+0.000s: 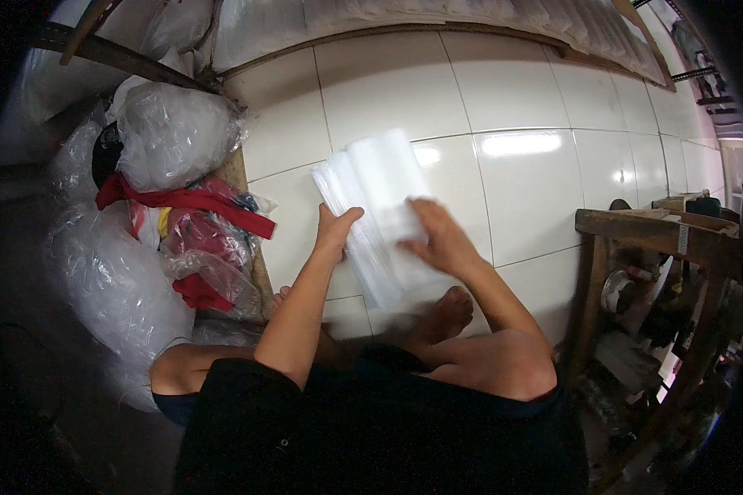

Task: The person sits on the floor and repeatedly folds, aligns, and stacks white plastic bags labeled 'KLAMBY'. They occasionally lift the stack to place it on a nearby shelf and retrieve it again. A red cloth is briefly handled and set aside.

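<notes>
A stack of thin, whitish see-through plastic sheets or bags is tilted in front of me above the tiled floor. It looks folded or layered, with many edges along its left side. My left hand grips that left side, thumb on top and fingers hidden behind. Over the right part of the stack is my right hand, slightly smeared by motion. Its thumb and fingers are spread apart near the plastic's right edge; whether they touch it I cannot tell. The lower end of the stack is blurred.
Large clear plastic bags bulge at my left, with a red cloth among them. White tiles cover the floor. Packed plastic lines the far side. A wooden stand with cluttered items stands at my right.
</notes>
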The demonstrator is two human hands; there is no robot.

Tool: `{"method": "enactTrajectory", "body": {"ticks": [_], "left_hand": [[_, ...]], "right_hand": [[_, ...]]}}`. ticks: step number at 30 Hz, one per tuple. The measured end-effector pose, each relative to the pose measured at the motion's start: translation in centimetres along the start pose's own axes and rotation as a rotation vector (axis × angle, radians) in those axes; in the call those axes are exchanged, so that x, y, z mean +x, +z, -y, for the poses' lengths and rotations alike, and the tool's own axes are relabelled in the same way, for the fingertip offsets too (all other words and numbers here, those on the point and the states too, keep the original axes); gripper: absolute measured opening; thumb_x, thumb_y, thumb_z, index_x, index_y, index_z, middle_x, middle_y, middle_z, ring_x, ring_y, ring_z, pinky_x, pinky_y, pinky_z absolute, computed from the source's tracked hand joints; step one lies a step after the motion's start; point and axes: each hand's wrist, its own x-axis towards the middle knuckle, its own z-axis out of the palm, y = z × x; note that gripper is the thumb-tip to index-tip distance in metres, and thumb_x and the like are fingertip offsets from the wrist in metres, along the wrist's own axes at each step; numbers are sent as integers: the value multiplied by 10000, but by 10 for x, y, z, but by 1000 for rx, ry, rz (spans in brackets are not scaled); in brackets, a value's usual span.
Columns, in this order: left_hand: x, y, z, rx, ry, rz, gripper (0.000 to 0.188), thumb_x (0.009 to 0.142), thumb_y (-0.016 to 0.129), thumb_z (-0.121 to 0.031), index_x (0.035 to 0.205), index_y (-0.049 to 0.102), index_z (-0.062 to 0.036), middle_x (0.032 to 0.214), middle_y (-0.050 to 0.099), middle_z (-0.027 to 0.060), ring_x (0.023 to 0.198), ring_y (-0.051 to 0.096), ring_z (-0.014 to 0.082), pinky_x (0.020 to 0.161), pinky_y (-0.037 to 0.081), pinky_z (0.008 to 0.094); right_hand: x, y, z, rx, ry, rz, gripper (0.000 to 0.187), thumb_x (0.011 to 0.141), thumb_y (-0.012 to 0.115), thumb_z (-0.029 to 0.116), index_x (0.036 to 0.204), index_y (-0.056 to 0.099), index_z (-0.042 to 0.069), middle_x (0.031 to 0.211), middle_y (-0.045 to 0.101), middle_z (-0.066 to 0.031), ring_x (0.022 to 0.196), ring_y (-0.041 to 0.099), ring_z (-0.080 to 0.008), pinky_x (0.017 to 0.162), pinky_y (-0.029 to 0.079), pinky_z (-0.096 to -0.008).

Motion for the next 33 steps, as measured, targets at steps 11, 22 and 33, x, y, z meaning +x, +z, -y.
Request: {"method": "enactTrajectory", "body": {"ticks": [11, 22, 33], "left_hand": [[-7, 38, -19, 494, 74, -240, 870, 646, 837, -347, 1262, 362, 43, 1138, 619, 256, 1012, 647, 359, 916, 513, 402], [-72, 70, -76, -34, 797, -89, 816, 691, 883, -130, 1310, 370, 10, 1236, 491, 151, 1142, 529, 268, 984, 446, 393], [-42, 66, -40, 293, 1011, -12, 1024, 675, 912, -229, 1411, 235, -10, 1307, 508, 160, 1240, 493, 286, 1079, 377, 417]], "right_hand": [[25, 28, -55, 602, 571, -1, 558, 938, 590, 266, 1380, 409, -22, 1222, 594, -283, 1130, 600, -362, 981, 450, -408], [11, -59, 19, 665, 96, -496, 567, 1029, 371, 348, 1424, 347, -58, 1412, 441, -214, 1318, 420, -283, 1123, 287, -376], [50, -178, 86, 197, -198, -361, 902, 882, 513, 648, 1464, 343, -20, 1437, 423, -274, 1348, 401, -415, 1130, 289, -491]]}}
